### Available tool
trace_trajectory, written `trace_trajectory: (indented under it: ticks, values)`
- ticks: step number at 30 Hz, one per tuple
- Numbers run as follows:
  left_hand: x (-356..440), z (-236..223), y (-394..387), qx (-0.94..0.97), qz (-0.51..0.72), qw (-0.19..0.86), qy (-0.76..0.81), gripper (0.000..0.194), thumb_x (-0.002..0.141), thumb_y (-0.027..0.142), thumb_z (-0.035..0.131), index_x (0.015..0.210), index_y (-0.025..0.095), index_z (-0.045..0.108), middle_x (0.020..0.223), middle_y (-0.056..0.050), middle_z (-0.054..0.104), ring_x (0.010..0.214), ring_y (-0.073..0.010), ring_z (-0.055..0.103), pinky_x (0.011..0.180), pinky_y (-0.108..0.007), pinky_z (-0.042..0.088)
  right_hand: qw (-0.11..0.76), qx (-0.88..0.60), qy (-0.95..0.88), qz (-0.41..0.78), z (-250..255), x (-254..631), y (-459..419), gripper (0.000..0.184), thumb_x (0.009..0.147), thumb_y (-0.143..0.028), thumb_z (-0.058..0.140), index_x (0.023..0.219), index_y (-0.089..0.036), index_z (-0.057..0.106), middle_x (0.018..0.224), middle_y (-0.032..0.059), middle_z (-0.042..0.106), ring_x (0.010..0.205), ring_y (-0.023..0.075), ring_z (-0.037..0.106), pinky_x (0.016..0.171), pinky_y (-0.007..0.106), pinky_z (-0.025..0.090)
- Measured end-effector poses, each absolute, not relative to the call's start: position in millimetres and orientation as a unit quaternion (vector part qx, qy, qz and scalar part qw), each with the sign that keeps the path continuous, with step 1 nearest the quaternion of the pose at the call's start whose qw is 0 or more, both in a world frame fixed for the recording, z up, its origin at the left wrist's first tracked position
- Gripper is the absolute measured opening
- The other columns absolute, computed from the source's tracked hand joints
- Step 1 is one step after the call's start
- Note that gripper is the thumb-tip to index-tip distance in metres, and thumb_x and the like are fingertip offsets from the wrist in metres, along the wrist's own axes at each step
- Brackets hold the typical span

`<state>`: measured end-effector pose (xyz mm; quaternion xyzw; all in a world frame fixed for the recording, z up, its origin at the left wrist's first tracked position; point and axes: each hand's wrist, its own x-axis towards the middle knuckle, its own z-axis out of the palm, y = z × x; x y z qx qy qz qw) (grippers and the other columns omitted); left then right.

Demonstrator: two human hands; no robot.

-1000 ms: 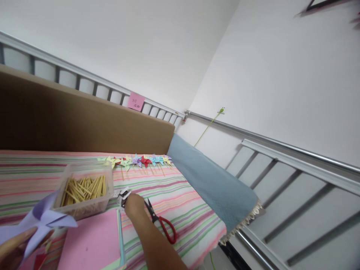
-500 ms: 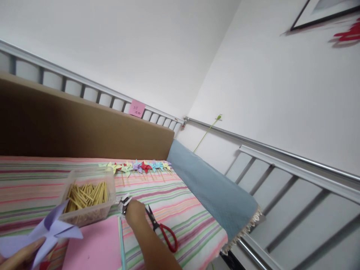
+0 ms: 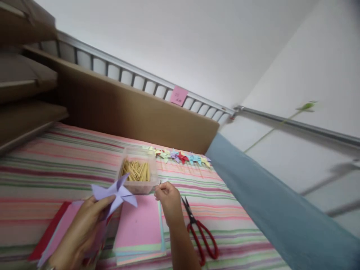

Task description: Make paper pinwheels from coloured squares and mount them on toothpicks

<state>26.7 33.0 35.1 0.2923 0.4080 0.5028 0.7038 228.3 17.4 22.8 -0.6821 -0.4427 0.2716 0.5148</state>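
A folded lavender paper pinwheel [image 3: 121, 194] is pinched between the thumb and fingers of my left hand [image 3: 87, 221], over the striped cloth. My right hand [image 3: 170, 198] has its fingertips pressed together near the front right corner of a clear plastic box [image 3: 154, 168]; whatever they hold is too small to make out. Short wooden sticks [image 3: 136, 170] fill much of the box. Below it lies a stack of pastel paper squares, pink sheet [image 3: 140, 221] on top. Red-handled scissors [image 3: 201, 234] rest to the right of my right forearm, blades pointing away.
Finished pinwheels on sticks [image 3: 182, 157] lie in a row at the back. More coloured paper [image 3: 56, 232] sits under my left forearm. Brown cardboard [image 3: 135, 108] stands along the back, with cardboard boxes [image 3: 28, 82] at left. A blue cover [image 3: 253, 191] borders the right side.
The view has swung left and down. My left hand has brought the pinwheel inward, close to the box. My right hand has come away from the small metal-and-white item, fingers pinched.
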Motion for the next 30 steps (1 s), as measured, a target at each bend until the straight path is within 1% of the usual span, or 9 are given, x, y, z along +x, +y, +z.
trace_trajectory:
  ticks: [2,5,10,14,16,21,23,27,30]
  values:
    - [30.9,26.8,35.7,0.277,0.512,0.705,0.405,0.012,0.057,0.018,0.074,0.067,0.015,0.068,0.066,-0.002,0.070,0.062,-0.0156,0.061,0.061,-0.023,0.048,0.541,-0.624,-0.431,0.364,18.8,211.1,17.9,0.016,0.071,-0.031,0.060,0.067,-0.017,0.054,0.054,-0.0018,0.058,0.051,0.0130,0.056,0.054,0.026,0.047]
    - [38.2,14.9,39.8,0.282,0.513,0.708,0.395,0.012,0.060,0.019,0.072,0.070,0.013,0.068,0.068,-0.005,0.071,0.063,-0.0170,0.062,0.063,-0.024,0.047,0.554,-0.558,-0.401,0.470,10.9,191.4,15.4,0.022,0.068,-0.036,0.064,0.067,-0.016,0.054,0.050,-0.0022,0.056,0.045,0.0110,0.052,0.048,0.025,0.047]
    - [45.3,13.5,44.6,0.277,0.540,0.692,0.391,0.010,0.061,0.018,0.071,0.069,0.012,0.067,0.065,-0.004,0.069,0.060,-0.0155,0.060,0.062,-0.024,0.046,0.562,-0.455,-0.321,0.611,11.7,188.2,11.5,0.023,0.064,-0.032,0.072,0.071,-0.015,0.058,0.051,-0.0029,0.056,0.044,0.0091,0.051,0.045,0.022,0.044]
    - [44.9,26.7,44.5,0.276,0.556,0.666,0.413,0.005,0.061,0.014,0.071,0.062,0.015,0.066,0.056,0.001,0.064,0.050,-0.0105,0.052,0.049,-0.019,0.041,0.585,-0.461,-0.287,0.602,9.0,198.0,15.7,0.024,0.063,-0.033,0.073,0.069,-0.016,0.056,0.051,-0.0042,0.055,0.044,0.0079,0.049,0.042,0.020,0.042]
    - [42.9,29.1,43.7,0.279,0.554,0.656,0.429,0.007,0.060,0.013,0.072,0.060,0.015,0.066,0.052,0.002,0.062,0.047,-0.0100,0.049,0.044,-0.018,0.039,0.585,-0.471,-0.282,0.596,3.2,199.8,18.6,0.025,0.063,-0.033,0.073,0.067,-0.016,0.056,0.051,-0.0043,0.055,0.042,0.0073,0.047,0.040,0.019,0.041]
    - [38.5,21.5,41.3,0.260,0.544,0.658,0.451,0.007,0.058,0.011,0.073,0.059,0.014,0.066,0.059,-0.002,0.068,0.056,-0.0130,0.058,0.054,-0.019,0.047,0.582,-0.500,-0.288,0.573,-8.3,198.4,22.6,0.024,0.065,-0.032,0.071,0.064,-0.014,0.056,0.043,-0.0045,0.053,0.036,0.0067,0.045,0.038,0.018,0.039]
    - [37.7,18.0,40.1,0.252,0.543,0.661,0.451,0.007,0.058,0.011,0.073,0.062,0.013,0.067,0.063,-0.003,0.070,0.060,-0.0141,0.061,0.059,-0.020,0.048,0.588,-0.509,-0.296,0.555,-7.6,198.8,22.7,0.023,0.065,-0.032,0.071,0.065,-0.013,0.058,0.043,-0.0044,0.054,0.037,0.0073,0.047,0.039,0.019,0.041]
    - [35.6,12.4,38.1,0.258,0.543,0.669,0.437,0.017,0.060,0.014,0.072,0.076,0.011,0.068,0.072,-0.005,0.072,0.066,-0.0161,0.063,0.065,-0.024,0.049,0.601,-0.515,-0.317,0.522,4.9,199.0,19.7,0.019,0.066,-0.029,0.070,0.073,-0.014,0.061,0.051,-0.0025,0.061,0.047,0.0107,0.056,0.052,0.025,0.049]
    - [34.6,8.7,37.1,0.267,0.542,0.669,0.433,0.020,0.062,0.016,0.072,0.080,0.010,0.068,0.076,-0.006,0.072,0.068,-0.0165,0.063,0.066,-0.024,0.048,0.601,-0.512,-0.352,0.504,20.6,194.4,13.6,0.012,0.069,-0.025,0.066,0.075,-0.015,0.062,0.054,-0.0015,0.064,0.054,0.0125,0.060,0.060,0.027,0.050]
